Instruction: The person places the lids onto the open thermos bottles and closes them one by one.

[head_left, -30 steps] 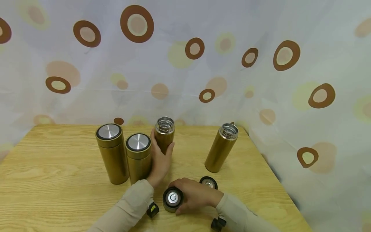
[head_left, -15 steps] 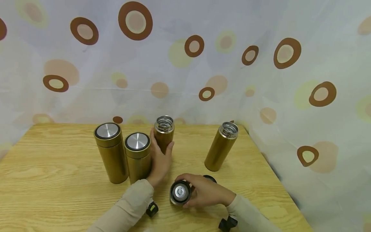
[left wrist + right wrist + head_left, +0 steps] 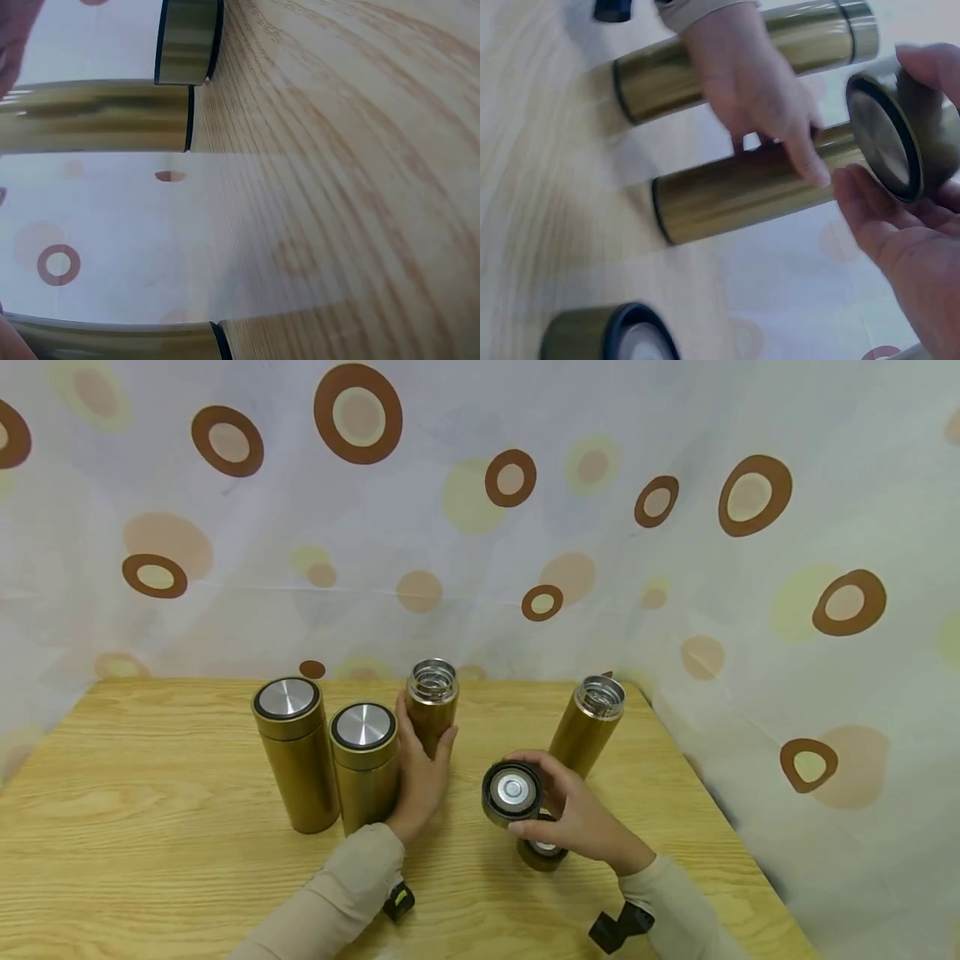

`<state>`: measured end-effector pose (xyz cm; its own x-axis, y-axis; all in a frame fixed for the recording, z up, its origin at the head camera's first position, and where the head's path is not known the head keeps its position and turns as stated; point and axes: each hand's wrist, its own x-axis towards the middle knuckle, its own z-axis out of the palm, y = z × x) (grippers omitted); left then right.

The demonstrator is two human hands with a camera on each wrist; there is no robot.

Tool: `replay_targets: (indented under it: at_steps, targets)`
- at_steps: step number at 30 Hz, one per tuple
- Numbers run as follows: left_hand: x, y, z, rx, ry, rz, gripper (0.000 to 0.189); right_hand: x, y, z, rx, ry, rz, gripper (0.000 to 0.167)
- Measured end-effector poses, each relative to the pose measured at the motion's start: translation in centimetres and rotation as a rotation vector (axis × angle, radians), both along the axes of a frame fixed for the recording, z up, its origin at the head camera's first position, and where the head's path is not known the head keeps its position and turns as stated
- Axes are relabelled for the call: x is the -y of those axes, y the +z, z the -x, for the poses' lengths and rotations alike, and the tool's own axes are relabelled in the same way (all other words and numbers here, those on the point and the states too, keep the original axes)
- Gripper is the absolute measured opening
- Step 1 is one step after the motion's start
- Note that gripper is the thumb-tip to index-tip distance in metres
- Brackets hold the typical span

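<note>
My left hand [image 3: 422, 781] grips the body of a lidless gold thermos [image 3: 432, 714], which stands upright with its steel mouth uncovered. My right hand [image 3: 581, 814] pinches a thermos lid [image 3: 513, 789] between thumb and fingers, its inner side facing up. In the right wrist view, that lid's brushed metal top [image 3: 881, 142] shows, and the left hand [image 3: 757, 86] lies on the thermos [image 3: 735, 195]. Just under the held lid, a second lid [image 3: 542, 860] rests upside down on the table, partly covered. Another lidless thermos [image 3: 588, 727] stands behind the right hand.
Two lidded gold thermoses, a taller one [image 3: 300, 777] and a shorter one [image 3: 366, 793], stand upright left of the left hand. The wooden table [image 3: 150, 827] ends at a wall covering [image 3: 465, 552] with printed circles, behind and to the right.
My right hand has raised the lid off the table and carried it rightward and away from me, over the second lid. My left hand keeps its grip on the thermos.
</note>
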<state>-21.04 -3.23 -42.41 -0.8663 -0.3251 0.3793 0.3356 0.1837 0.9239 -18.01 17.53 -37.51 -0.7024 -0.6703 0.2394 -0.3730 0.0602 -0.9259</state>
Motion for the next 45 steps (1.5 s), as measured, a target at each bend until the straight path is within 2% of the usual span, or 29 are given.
replay_targets:
  at_steps: [3, 7, 11, 16, 19, 24, 32, 35, 39, 45]
  targets:
    - [0.0, -0.1, 0.0, -0.012, 0.000, -0.004, 0.083, 0.2, 0.8, 0.3, 0.044, 0.000, 0.091, 0.065]
    - [-0.1, -0.2, 0.1, -0.034, 0.004, -0.004, 0.083, 0.6, 2.3, 0.8, 0.060, -0.024, 0.105, 0.070]
    - [-0.1, -0.2, 0.3, -0.036, 0.006, -0.007, 0.083, 1.3, 3.7, 1.7, 0.010, -0.074, 0.071, 0.073]
    - [-0.1, -0.1, 0.2, -0.027, -0.008, -0.026, 0.083, 2.5, 5.4, 3.3, -0.044, -0.141, 0.086, 0.062]
    - [-0.1, 0.0, 0.0, -0.016, -0.014, -0.031, 0.083, 3.4, 6.6, 4.2, -0.129, -0.174, 0.058, 0.054]
    - [0.0, 0.0, -0.2, 0.009, -0.014, -0.019, 0.083, 5.2, 8.2, 5.5, -0.350, -0.231, -0.082, 0.051]
    - [0.1, 0.0, -0.2, -0.004, -0.040, -0.007, 0.083, 8.1, 9.8, 7.7, -0.621, -0.172, -0.343, 0.057]
    - [0.2, -0.1, -0.1, -0.016, -0.046, 0.005, 0.082, 9.0, 10.3, 8.2, -0.668, -0.112, -0.447, 0.056]
    - [0.2, -0.2, -0.1, -0.022, -0.048, 0.010, 0.082, 10.0, 10.7, 8.9, -0.679, -0.032, -0.546, 0.058]
    - [0.3, -0.3, 0.0, -0.024, -0.049, 0.016, 0.083, 10.7, 10.9, 9.4, -0.681, 0.001, -0.629, 0.065]
